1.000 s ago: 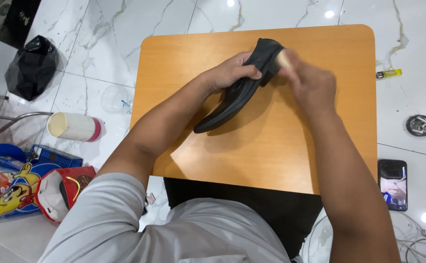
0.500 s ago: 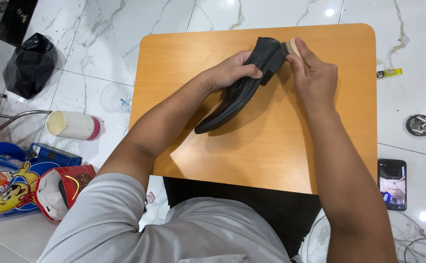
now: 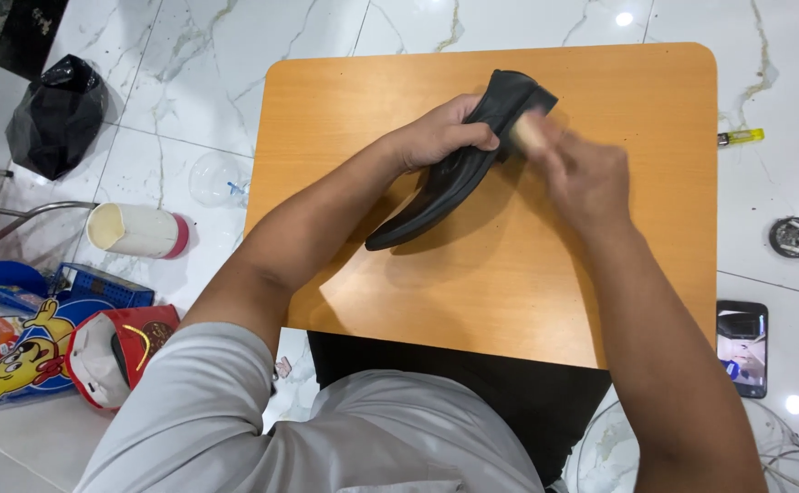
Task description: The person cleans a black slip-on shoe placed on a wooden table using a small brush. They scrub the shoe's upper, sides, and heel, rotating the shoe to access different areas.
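Left hand [image 3: 440, 137] grips a black shoe [image 3: 459, 169] across its upper, holding it tilted above the orange counter [image 3: 509, 274], toe low and near the surface; right hand [image 3: 582, 178], blurred, closes on a small pale object [image 3: 527, 135] pressed against the shoe's heel end; on the marble floor: black bag [image 3: 55, 114] and white cup [image 3: 135, 230] to the left, phone [image 3: 741, 347], round tin [image 3: 794, 236] and yellow lighter [image 3: 740, 138] to the right.
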